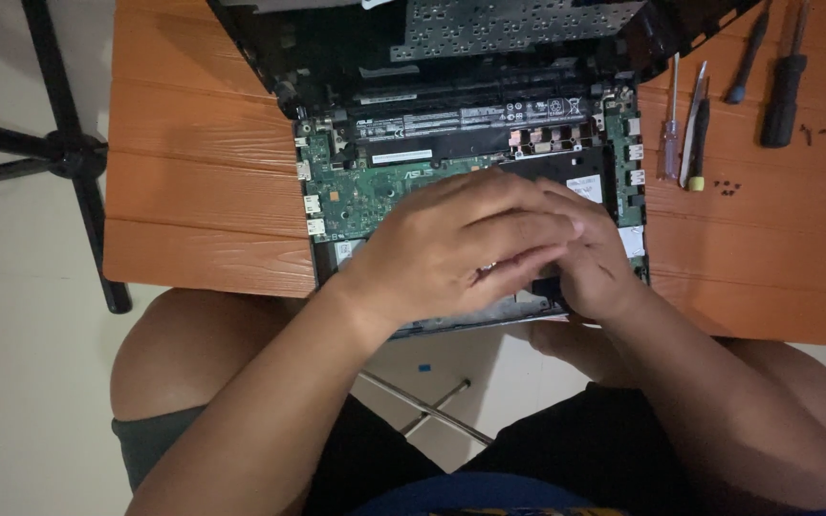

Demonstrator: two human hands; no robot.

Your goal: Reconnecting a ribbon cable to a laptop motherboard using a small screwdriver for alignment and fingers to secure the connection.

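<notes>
On the orange wooden table (203, 191) we see the opened black laptop with green circuit board (365, 186). Our left hand (451, 244) lies on it with fingers together, covering our right hand (599, 263), whose fingers are hidden. Several dark-handled screwdrivers (781, 91) lie beside it.

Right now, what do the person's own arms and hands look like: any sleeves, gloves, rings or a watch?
Both are bare: the left hand and right hand wear no gloves, and no ring, watch or band shows. Both forearms are uncovered, with no sleeve in view. A blue garment edge sits at the bottom of the frame.
</notes>
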